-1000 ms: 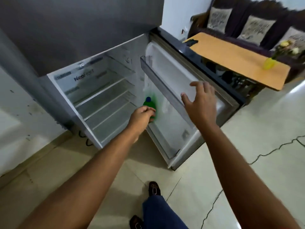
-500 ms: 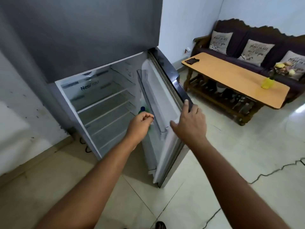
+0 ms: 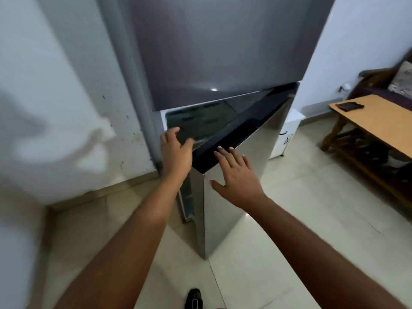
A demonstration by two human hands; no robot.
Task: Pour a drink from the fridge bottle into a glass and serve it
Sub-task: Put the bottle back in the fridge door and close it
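Fridge door (image 3: 234, 175) hides the interior; sofa (image 3: 392, 85) cut off at right edge.

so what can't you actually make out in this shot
- Bottle: not visible in the head view; the nearly closed lower fridge door hides the interior.
- Left hand: motion-blurred at the door's top edge; grip unclear.
- Dark object on the wooden table: too small to identify.
- Glass: none in frame.

1 head view, wide-angle, is looking forward and down, close on the fridge (image 3: 223, 63) filling upper centre; floor (image 3: 278, 230) is spreading across the lower frame.
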